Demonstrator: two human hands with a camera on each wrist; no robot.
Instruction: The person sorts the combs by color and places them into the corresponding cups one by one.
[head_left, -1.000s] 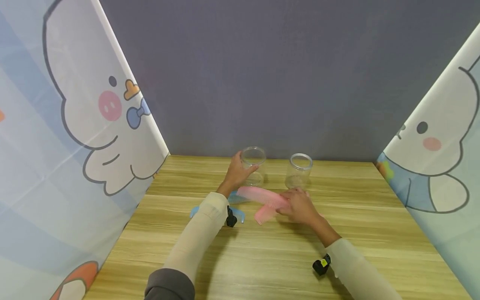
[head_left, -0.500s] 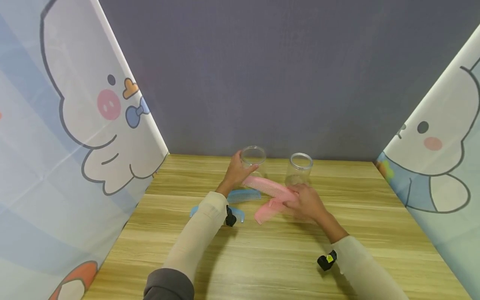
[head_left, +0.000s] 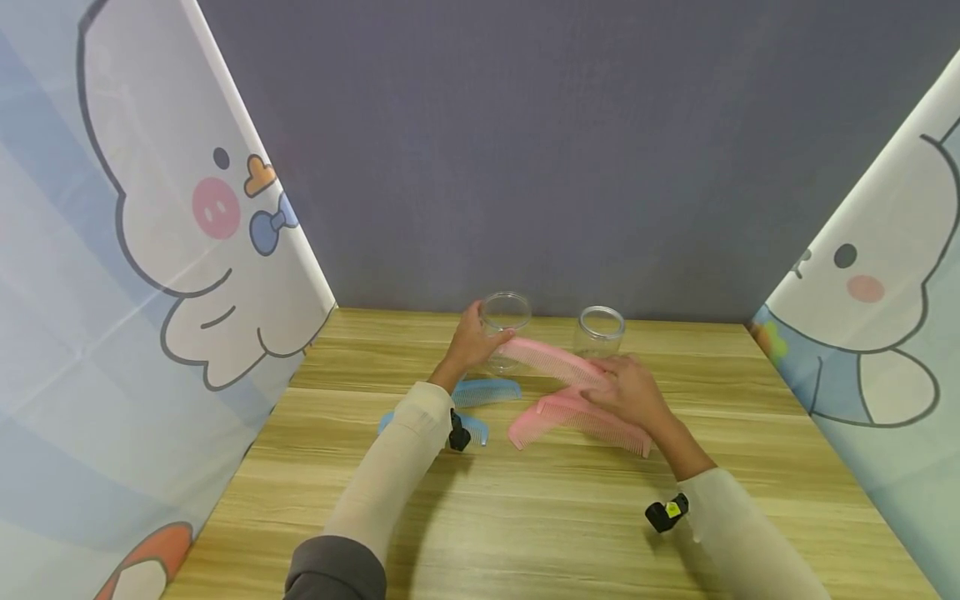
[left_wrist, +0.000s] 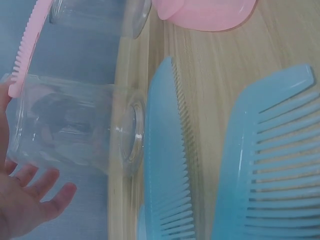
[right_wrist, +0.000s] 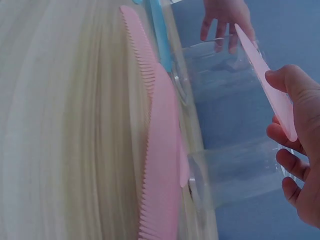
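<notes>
My left hand holds a clear round jar at the back of the table, with the thumb across its front and the fingers at its far side. In my right hand a pink comb is pinched by one end, thumb on one face and fingers on the other. The comb's free end overlaps the left jar near my left thumb in the head view. Below it, more pink combs lie crossed on the table. Two blue combs lie close by my left wrist.
A second clear jar stands to the right of the first, just behind my right hand. The wood-patterned table ends at a grey back wall, with cartoon-printed panels on both sides.
My right hand has moved right and a little farther back with the pink comb, uncovering a blue comb and the crossed pink combs beneath. My left hand stays at the jar.
</notes>
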